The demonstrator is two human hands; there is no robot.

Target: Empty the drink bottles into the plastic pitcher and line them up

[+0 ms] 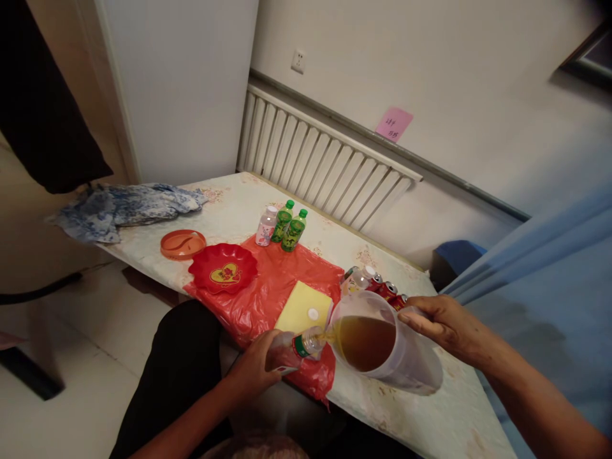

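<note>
My right hand [437,322] is closed round the handle of a translucent plastic pitcher [415,366], which is tipped to the left with amber-brown liquid [366,341] inside. A thin stream runs from its lip into the mouth of a clear plastic bottle [310,341] with a green-and-red label. My left hand [262,363] grips that bottle, tilted towards the pitcher, over the table's front edge. Just behind the bottle, a pale yellow sheet or booklet [303,305] with a small white round cap [312,314] on it lies on a red plastic bag [261,293].
On the floral-covered table [234,194] are a red scalloped plate [246,264], an orange round tray [183,245], two green-capped bottles [293,233], a pink-and-white bottle [266,226] and a blue-white cloth [138,205]. Red cans [386,291] stand behind the pitcher. A blue curtain [545,287] hangs at right.
</note>
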